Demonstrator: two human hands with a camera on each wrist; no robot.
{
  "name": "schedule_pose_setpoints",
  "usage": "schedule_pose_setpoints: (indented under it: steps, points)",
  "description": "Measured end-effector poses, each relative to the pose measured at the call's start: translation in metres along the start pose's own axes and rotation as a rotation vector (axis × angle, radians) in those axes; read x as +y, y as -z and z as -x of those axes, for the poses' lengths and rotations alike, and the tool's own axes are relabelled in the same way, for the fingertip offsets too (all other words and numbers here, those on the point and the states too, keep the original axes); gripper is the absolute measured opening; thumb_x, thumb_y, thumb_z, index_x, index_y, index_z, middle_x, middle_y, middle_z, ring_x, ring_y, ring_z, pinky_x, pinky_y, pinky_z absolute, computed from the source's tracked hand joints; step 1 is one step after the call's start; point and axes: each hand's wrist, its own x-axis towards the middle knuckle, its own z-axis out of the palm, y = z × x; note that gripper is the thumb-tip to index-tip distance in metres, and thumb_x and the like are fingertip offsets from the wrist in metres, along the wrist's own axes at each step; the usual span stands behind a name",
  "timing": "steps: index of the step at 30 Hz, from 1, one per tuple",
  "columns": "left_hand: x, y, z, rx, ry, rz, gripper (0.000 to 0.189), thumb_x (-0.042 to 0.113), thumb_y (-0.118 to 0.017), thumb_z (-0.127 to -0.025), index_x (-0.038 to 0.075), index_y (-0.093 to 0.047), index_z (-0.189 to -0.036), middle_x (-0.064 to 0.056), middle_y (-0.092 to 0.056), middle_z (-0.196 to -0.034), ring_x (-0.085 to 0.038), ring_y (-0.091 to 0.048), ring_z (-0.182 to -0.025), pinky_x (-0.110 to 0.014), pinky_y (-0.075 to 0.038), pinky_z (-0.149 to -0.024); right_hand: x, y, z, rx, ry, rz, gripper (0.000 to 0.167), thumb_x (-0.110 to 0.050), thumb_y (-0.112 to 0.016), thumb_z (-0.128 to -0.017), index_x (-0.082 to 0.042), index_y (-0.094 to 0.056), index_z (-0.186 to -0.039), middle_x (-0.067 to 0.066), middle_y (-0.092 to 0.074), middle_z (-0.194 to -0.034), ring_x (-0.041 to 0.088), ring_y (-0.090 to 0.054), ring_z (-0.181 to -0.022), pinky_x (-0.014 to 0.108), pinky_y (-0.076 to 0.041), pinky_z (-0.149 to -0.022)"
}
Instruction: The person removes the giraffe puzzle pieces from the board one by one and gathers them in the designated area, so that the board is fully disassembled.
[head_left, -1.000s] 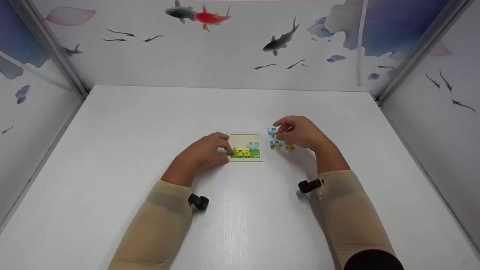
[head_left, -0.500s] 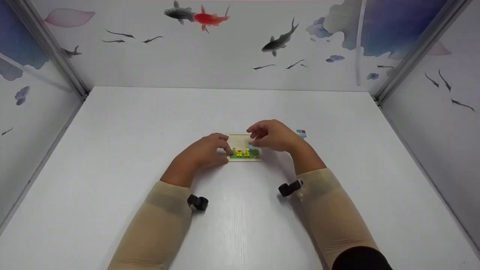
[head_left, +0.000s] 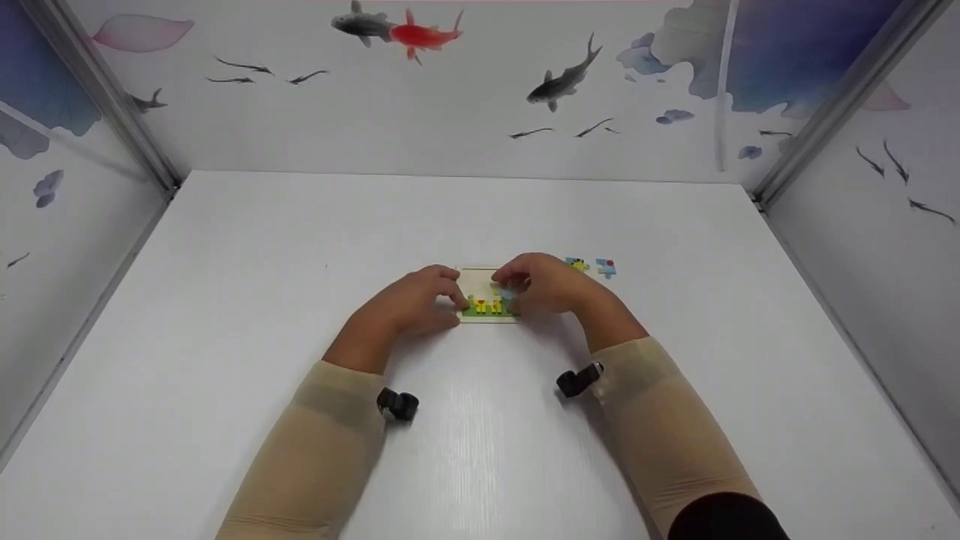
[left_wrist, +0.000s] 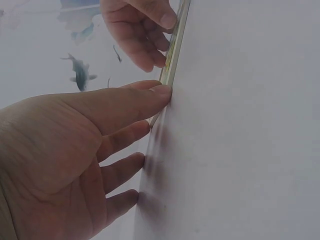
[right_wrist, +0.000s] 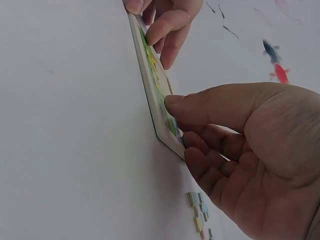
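Observation:
A small framed jigsaw puzzle [head_left: 478,283] lies on the white table, its lower part filled with green, yellow and blue pieces and its upper left showing bare wood. My left hand [head_left: 420,300] holds the tray's left side, thumb at the near corner and index finger over the pieces. From the other side, my right hand [head_left: 551,285] bends over the right part of the tray. In the right wrist view its thumb [right_wrist: 200,107] presses on the fitted pieces [right_wrist: 159,90], while the other fingers curl by the frame's edge. The palm side hides part of the puzzle.
Loose jigsaw pieces lie right of the tray: a yellow-and-blue piece [head_left: 577,264] and a blue piece with a red spot [head_left: 606,268]. Several more pieces [right_wrist: 199,212] show in the right wrist view. White walls painted with fish [head_left: 559,82] stand behind and beside the table.
My right hand has moved left from the loose pieces onto the tray's right part, then slightly down and nearer. The left hand stays at the tray's left side.

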Motion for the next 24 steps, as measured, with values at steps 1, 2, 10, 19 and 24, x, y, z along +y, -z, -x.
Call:
schedule_pose_setpoints:
  steps: [1,2,10,19,24]
  points:
    - [-0.0001,0.0,0.0,0.001,0.001,0.0,0.023,0.025,-0.077,-0.099,0.027,-0.079,-0.121,0.0,-0.045,-0.168,-0.03,-0.037,-0.161,-0.051,-0.032,-0.132,-0.0002,-0.0006,-0.0002,0.002,-0.004,0.006,0.046,-0.012,-0.083,-0.092,-0.022,-0.072,-0.135,-0.001,-0.068,-0.129,0.024,-0.062,-0.124,0.046,-0.052,-0.115]
    - [-0.0001,-0.0001,-0.0001,0.002,0.002,0.001,0.023,0.025,-0.077,-0.099,0.027,-0.079,-0.121,0.0,-0.045,-0.168,-0.03,-0.037,-0.161,-0.052,-0.032,-0.132,-0.0003,-0.0012,-0.0006,0.004,-0.006,0.012,0.045,-0.012,-0.083,-0.092,-0.022,-0.072,-0.135,0.0,-0.068,-0.129,0.024,-0.062,-0.123,0.046,-0.052,-0.115]
    - [0.0005,-0.0007,-0.0002,-0.001,0.02,0.005,0.022,0.026,-0.077,-0.099,0.028,-0.079,-0.121,0.002,-0.044,-0.169,-0.029,-0.035,-0.162,-0.052,-0.031,-0.133,0.0004,-0.0029,-0.0029,-0.001,-0.01,0.051,0.047,-0.013,-0.082,-0.092,-0.022,-0.072,-0.137,0.0,-0.066,-0.13,0.024,-0.06,-0.123,0.046,-0.051,-0.115]
    - [0.0008,0.0004,-0.0015,-0.011,0.02,0.005,0.022,0.024,-0.076,-0.099,0.026,-0.08,-0.121,0.001,-0.044,-0.169,-0.031,-0.036,-0.161,-0.053,-0.031,-0.132,0.0041,-0.0042,-0.002,0.012,0.067,0.062,0.048,-0.01,-0.081,-0.091,-0.021,-0.074,-0.137,0.002,-0.067,-0.131,0.024,-0.06,-0.119,0.046,-0.052,-0.11]
    - [0.0004,0.0,-0.0011,-0.006,0.01,0.005,0.022,0.023,-0.076,-0.099,0.026,-0.08,-0.121,0.001,-0.045,-0.168,-0.032,-0.037,-0.161,-0.053,-0.031,-0.132,0.0048,-0.0043,-0.0029,-0.001,0.081,0.094,0.046,-0.011,-0.08,-0.091,-0.021,-0.075,-0.136,0.001,-0.066,-0.13,0.023,-0.06,-0.117,0.046,-0.052,-0.109]
